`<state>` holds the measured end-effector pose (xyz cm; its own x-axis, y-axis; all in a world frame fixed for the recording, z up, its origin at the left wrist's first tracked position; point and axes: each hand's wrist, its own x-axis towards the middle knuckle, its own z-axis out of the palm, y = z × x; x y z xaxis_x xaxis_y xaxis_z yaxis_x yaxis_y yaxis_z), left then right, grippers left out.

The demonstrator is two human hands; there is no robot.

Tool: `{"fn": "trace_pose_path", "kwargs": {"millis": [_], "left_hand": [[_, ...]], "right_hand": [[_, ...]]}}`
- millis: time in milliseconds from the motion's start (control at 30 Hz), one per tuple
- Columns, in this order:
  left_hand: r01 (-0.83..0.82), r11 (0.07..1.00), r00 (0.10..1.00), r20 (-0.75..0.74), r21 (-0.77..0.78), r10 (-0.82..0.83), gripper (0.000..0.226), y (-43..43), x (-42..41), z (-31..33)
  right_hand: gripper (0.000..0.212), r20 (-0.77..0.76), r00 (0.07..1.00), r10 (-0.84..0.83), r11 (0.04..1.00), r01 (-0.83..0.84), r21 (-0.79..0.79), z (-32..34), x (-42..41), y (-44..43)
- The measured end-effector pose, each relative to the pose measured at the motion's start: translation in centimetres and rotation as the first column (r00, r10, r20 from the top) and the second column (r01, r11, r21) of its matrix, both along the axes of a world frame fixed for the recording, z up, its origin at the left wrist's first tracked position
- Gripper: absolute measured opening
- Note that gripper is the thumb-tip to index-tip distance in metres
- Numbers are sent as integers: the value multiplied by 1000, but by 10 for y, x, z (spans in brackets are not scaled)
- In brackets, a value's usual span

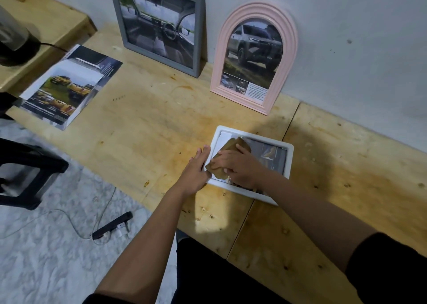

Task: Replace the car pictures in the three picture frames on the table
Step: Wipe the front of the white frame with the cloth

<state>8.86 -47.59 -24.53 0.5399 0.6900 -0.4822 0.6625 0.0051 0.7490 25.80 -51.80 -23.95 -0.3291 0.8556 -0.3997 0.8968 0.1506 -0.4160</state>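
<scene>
A white picture frame [287, 150] lies flat on the wooden table [150, 128], face down, with a picture showing inside it. My right hand [238, 165] holds a brown backing board [231, 151] over the frame's opening, fingers curled on its edge. My left hand [196, 172] rests flat, fingers straight, against the frame's left edge. A grey square frame [159, 26] with a car-interior picture and a pink arched frame [254, 56] with an SUV picture lean upright on the wall behind.
A stack of car brochure pages [67, 86] lies at the table's left end. A black appliance [13, 42] with a cord sits on a side shelf. A black stool [25, 174] and a power strip [113, 225] with cables are on the floor to the left.
</scene>
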Motion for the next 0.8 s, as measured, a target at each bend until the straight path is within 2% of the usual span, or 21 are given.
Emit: {"fn": "trace_pose_path", "kwargs": {"millis": [67, 167, 267, 433, 600, 633, 700, 733, 800], "left_hand": [[9, 1000, 1000, -19, 7, -9, 71, 1, 1, 1], [24, 999, 999, -36, 28, -23, 73, 0, 1, 0], [8, 1000, 999, -33, 25, -7, 73, 0, 0, 0], [30, 998, 998, -54, 58, -26, 74, -1, 2, 1], [115, 986, 985, -139, 124, -98, 76, -2, 4, 5], [129, 983, 981, -160, 127, -108, 76, -2, 5, 5], [152, 978, 974, -190, 141, -124, 77, -3, 5, 3], [166, 974, 969, -206, 153, -133, 76, -4, 5, 2], [187, 966, 962, -232, 180, -143, 77, -5, 4, -2]], "right_hand": [[45, -33, 998, 46, 999, -47, -9, 2, 4, 2], [37, -194, 981, 29, 999, -37, -34, 8, 13, -4], [36, -203, 976, 75, 995, -87, -51, 9, 35, -15], [36, -52, 995, 84, 992, -88, -88, 24, 73, -49], [29, 186, 980, 75, 974, -32, -226, 52, 78, -45], [25, 195, 981, 16, 983, 20, -184, 57, 77, -39], [21, 97, 970, -222, 975, 218, 44, 56, 76, -30], [23, 27, 942, -335, 931, 326, 161, 51, 74, -26], [30, -15, 869, -494, 838, 481, 257, 35, 60, -21]]}}
